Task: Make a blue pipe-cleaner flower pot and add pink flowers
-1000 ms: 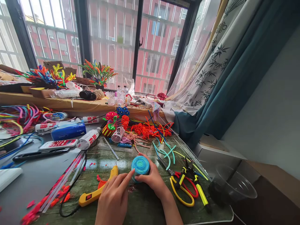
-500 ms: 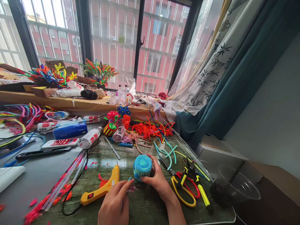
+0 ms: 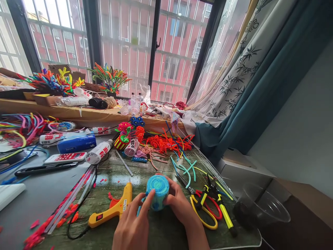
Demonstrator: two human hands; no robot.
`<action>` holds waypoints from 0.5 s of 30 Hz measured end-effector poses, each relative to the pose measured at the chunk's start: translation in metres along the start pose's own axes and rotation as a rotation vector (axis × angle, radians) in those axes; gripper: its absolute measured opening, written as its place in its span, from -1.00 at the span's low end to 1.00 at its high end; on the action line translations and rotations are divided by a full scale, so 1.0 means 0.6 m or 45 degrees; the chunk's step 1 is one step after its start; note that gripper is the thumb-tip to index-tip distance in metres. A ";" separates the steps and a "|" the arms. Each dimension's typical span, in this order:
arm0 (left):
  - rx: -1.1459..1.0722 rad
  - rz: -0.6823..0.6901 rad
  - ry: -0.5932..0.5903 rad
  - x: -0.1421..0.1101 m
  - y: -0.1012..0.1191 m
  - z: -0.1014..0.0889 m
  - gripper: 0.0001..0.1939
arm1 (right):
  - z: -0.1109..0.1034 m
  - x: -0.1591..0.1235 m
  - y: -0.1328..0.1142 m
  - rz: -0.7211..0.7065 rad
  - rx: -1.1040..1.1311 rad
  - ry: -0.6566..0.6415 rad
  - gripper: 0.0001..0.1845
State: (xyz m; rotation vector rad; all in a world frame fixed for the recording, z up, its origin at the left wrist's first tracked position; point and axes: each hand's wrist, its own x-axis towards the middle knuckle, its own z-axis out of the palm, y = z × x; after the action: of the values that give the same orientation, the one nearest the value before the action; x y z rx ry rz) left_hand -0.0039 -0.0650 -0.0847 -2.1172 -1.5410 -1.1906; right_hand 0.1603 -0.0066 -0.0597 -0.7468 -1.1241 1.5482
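Observation:
A small round pot (image 3: 158, 189) wound in blue pipe cleaner, its coiled flat end facing up, is near the front of the table. My right hand (image 3: 180, 205) wraps its right side, thumb in front and fingers behind. On the left, my left hand (image 3: 132, 218) pinches a blue pipe cleaner (image 3: 139, 210), a short length of which shows between the fingers. Its index fingertip touches the pot near the upper rim. A yellow hot glue gun (image 3: 116, 208) lies just left of my left hand. Scissors with yellow and red handles (image 3: 205, 215) lie right of my right hand.
Yellow-handled pliers (image 3: 223, 211) lie by the scissors. Teal pipe cleaners (image 3: 187, 170) and red ones (image 3: 169, 143) are farther back, near a striped flower pot (image 3: 121, 141). A plastic bottle (image 3: 99, 152) and calculator (image 3: 66, 157) sit left; a clear tub (image 3: 265, 205) stands right.
My left hand has moved up and right, its index finger now against the pot. The pot has shifted slightly toward me, still in my right hand.

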 end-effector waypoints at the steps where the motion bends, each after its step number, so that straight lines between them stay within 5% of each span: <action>1: 0.024 0.036 -0.002 -0.001 -0.002 0.000 -0.39 | -0.001 0.000 0.000 0.011 -0.004 0.012 -0.26; 7: 0.181 0.345 -0.038 -0.002 -0.029 -0.006 -0.33 | -0.004 0.002 0.001 0.044 0.027 0.034 -0.22; 15: 0.251 0.419 -0.119 -0.005 -0.035 -0.001 -0.33 | -0.009 0.005 0.003 0.090 0.002 0.012 -0.22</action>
State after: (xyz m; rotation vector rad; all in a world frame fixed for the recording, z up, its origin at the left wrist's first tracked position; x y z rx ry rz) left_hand -0.0233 -0.0591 -0.0916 -2.2084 -1.2236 -0.8060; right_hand 0.1636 -0.0023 -0.0632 -0.7994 -1.0994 1.6033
